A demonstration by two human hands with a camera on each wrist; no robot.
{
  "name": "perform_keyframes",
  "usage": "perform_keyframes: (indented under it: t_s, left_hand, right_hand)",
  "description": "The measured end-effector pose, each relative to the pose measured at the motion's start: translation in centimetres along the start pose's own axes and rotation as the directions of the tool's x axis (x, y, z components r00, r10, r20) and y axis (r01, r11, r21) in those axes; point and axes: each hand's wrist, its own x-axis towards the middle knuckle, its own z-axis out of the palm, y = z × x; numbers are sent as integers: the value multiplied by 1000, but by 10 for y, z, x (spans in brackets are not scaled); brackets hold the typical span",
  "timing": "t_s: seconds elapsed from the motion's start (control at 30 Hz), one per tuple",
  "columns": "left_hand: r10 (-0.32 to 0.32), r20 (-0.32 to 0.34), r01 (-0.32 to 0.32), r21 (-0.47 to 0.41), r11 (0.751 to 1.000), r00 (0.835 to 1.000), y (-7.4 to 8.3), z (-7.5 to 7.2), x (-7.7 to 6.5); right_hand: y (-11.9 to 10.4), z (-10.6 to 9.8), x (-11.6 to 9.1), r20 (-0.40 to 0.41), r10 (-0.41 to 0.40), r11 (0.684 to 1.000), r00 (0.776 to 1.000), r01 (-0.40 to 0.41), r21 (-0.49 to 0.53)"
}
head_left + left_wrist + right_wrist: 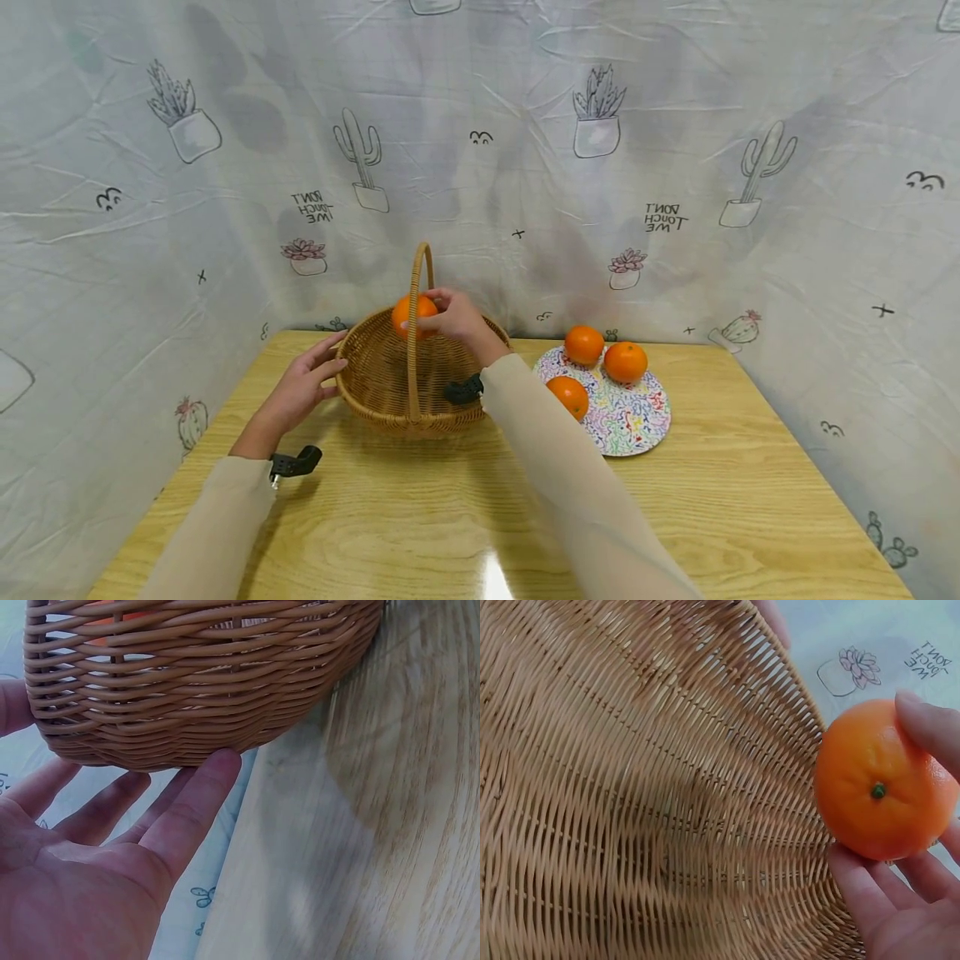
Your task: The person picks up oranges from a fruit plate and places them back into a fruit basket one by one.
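Wooden table (390,517), right fingers (859,892) holding orange (402,315) partly behind basket handle (412,367), left fingers (199,796) spread against wicker basket (187,697)

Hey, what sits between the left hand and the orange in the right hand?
In the head view, the left side of the wicker basket lies between the left hand and the orange held in the right hand.

The person's right arm (581,475) is slanting forward and leftward, the right hand (459,319) curving in a grip; the left arm (217,521) is angling forward, the left hand (302,385) holding its fingers (193,810) spread.
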Motion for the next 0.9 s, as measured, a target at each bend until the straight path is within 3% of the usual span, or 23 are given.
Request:
perform_keyframes:
  t_s: [0.17,0.5,0.9]
  left_hand:
    - [-10,-10,10,-2,1000,1000,2,0,-2]
    - [-18,-20,17,-21,1000,1000,2,3,3]
    - [-18,-22,17,-17,1000,1000,0,2,4]
  right_hand:
    - [4,5,1,21,28,999,999,-28,37]
    - [9,17,10,44,33,998,998,-31,-46]
    - [10,21,12,36,98,991,995,-94,-99]
